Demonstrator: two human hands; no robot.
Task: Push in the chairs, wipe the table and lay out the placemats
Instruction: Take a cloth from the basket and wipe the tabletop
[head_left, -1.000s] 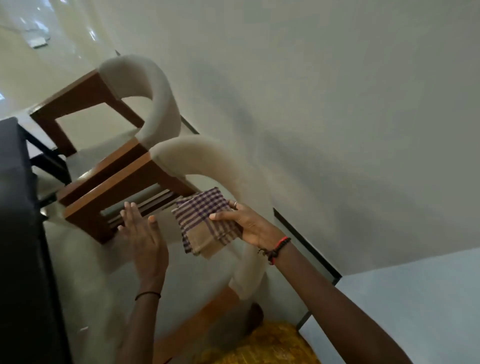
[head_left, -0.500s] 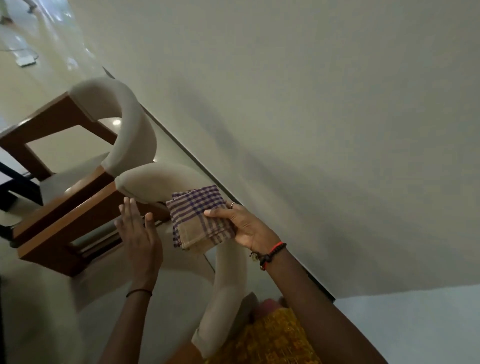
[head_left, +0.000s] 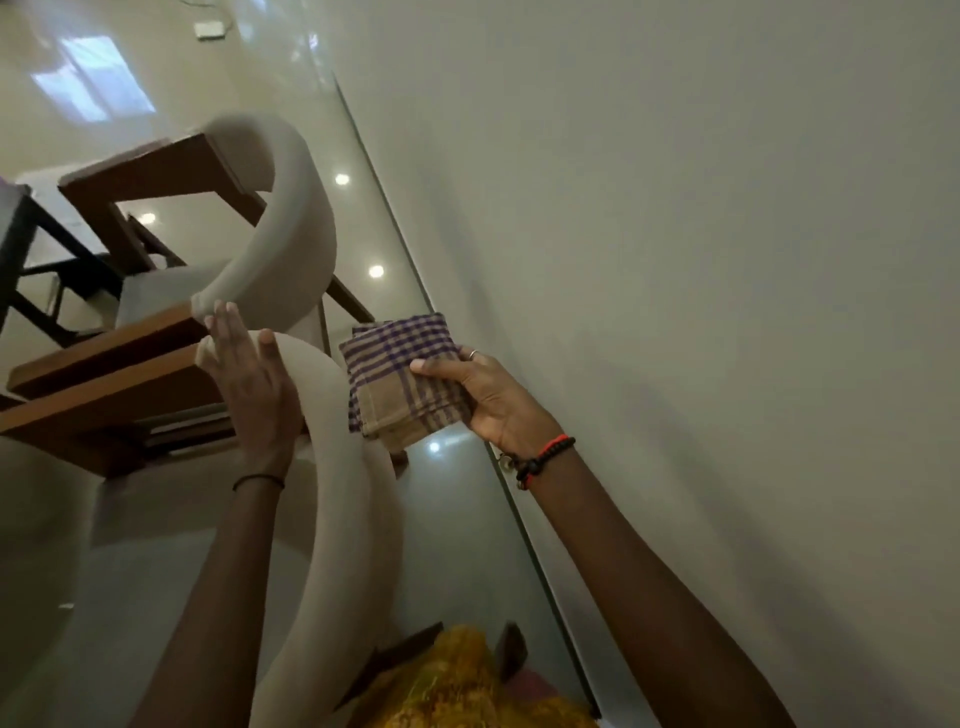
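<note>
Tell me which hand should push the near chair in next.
Left, probably. The left hand lies flat, fingers straight, against the padded backrest of the near chair, ready to push. The right hand is busy pinching the folded checked cloth beside that backrest.

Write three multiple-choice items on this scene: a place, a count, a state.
1. Where does the left hand rest?
A) on the white wall
B) on the nearer wooden chair's cream padded backrest
C) on the glossy floor

2. How many cream-backed wooden chairs show?
A) one
B) four
C) two

3. What state is the purple-and-brown checked cloth in?
A) folded, held in the right hand
B) spread flat
C) crumpled on the floor

Answers:
1 B, straight fingers lie on its curved pad.
2 C, a second backrest stands behind.
3 A, thumb pinches the folded square.
</note>
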